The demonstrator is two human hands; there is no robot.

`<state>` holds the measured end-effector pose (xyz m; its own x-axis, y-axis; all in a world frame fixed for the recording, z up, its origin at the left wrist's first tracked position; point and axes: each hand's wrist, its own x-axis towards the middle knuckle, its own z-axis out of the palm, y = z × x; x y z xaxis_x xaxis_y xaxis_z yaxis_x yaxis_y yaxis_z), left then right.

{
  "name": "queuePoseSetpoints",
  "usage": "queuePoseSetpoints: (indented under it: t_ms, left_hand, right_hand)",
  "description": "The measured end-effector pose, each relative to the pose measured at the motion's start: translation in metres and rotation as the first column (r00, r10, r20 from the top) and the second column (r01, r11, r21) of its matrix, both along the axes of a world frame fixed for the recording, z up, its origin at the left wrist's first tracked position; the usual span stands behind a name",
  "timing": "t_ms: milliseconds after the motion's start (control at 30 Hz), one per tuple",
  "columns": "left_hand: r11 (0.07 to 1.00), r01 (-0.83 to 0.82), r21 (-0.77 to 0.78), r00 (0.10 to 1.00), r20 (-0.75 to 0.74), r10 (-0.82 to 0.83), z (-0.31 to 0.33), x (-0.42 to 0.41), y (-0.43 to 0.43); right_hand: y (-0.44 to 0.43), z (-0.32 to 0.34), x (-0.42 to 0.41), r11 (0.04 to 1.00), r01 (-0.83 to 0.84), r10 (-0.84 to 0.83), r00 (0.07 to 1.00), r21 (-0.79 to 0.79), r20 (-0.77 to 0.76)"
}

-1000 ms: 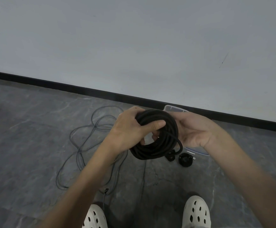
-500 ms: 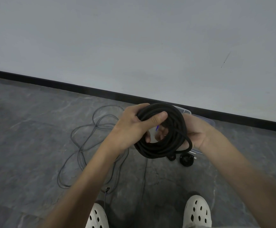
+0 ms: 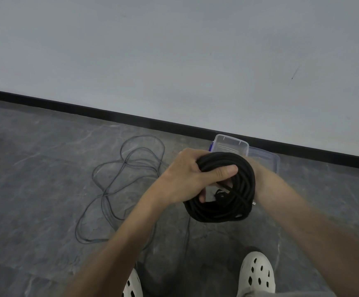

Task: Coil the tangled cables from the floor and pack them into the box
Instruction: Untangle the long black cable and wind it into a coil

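A thick black cable coil [image 3: 228,211] hangs in front of me above the floor. My left hand [image 3: 187,174] grips its upper left side, thumb laid across the strands and fingers curled through the middle. My right hand [image 3: 260,174] is behind the coil's right side; only the wrist shows, the fingers are hidden. A black plug [image 3: 220,195] shows through the coil's opening. The clear plastic box [image 3: 231,143] stands on the floor by the wall, just behind the coil. A thin grey cable [image 3: 127,168] lies in loose tangled loops on the floor to the left.
A clear lid [image 3: 268,159] lies to the right of the box. A black skirting board [image 3: 110,113] runs along the grey wall. My white perforated shoes [image 3: 258,275] stand on the dark stone floor at the bottom edge.
The coil has shifted right and down and now covers my right hand and the black plug that showed below it. The box behind has come further into view.
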<state>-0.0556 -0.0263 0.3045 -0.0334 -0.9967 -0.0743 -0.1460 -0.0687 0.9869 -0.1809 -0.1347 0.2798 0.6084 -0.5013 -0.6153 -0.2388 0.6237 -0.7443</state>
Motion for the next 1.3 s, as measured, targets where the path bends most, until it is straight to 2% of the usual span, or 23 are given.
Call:
queuePoseSetpoints:
  t_ms: [67, 200, 367, 533, 700, 767, 833, 933, 1133, 1200, 1300]
  left_hand:
    - [1.0, 0.014, -0.005, 1.0, -0.001, -0.014, 0.0, -0.001, 0.0]
    - [0.999, -0.028, -0.015, 1.0, 0.012, 0.028, 0.001, 0.001, 0.0]
    - [1.0, -0.016, -0.019, 1.0, 0.012, 0.017, 0.0, 0.003, 0.0]
    - [0.998, -0.062, 0.011, 0.994, -0.086, 0.062, -0.002, 0.004, -0.001]
    - [0.953, -0.29, 0.088, 0.946, -0.125, 0.299, -0.003, 0.003, -0.008]
    - [0.92, -0.374, 0.114, 0.912, -0.137, 0.387, -0.004, 0.006, -0.01]
    - [0.875, -0.463, 0.137, 0.859, -0.175, 0.482, -0.004, 0.011, -0.011]
    - [0.824, -0.548, 0.146, 0.811, -0.149, 0.566, -0.005, 0.016, -0.013]
    - [0.777, -0.613, 0.143, 0.772, -0.099, 0.627, -0.005, 0.025, -0.013]
    - [0.77, -0.624, 0.131, 0.765, -0.097, 0.637, -0.005, 0.027, -0.014]
    - [0.762, -0.641, 0.096, 0.762, -0.042, 0.646, -0.007, 0.025, -0.014]
  right_hand:
    - [-0.002, -0.003, -0.002, 0.999, 0.049, -0.049, 0.998, 0.004, -0.041]
    - [-0.007, 0.002, -0.003, 0.997, 0.009, -0.008, 1.0, 0.078, -0.023]
    - [-0.01, 0.004, -0.003, 0.977, 0.141, -0.116, 0.981, 0.158, -0.156]
    - [-0.016, 0.005, -0.007, 0.94, 0.278, -0.264, 0.96, 0.199, -0.096]
    - [-0.019, 0.012, -0.008, 0.919, 0.388, -0.394, 0.912, 0.068, 0.112]
    - [-0.017, 0.016, -0.011, 0.931, 0.364, -0.357, 0.919, -0.018, 0.165]
    - [-0.012, 0.02, -0.011, 0.947, 0.319, -0.305, 0.926, -0.03, 0.223]
    - [-0.002, 0.024, -0.005, 0.954, 0.283, -0.246, 0.928, -0.101, 0.282]
    - [0.015, 0.02, 0.005, 0.974, 0.178, -0.134, 0.953, -0.142, 0.272]
    - [0.017, 0.02, 0.006, 0.969, 0.193, -0.144, 0.948, -0.152, 0.283]
    - [0.02, 0.02, 0.009, 0.942, 0.224, -0.164, 0.957, -0.249, 0.24]
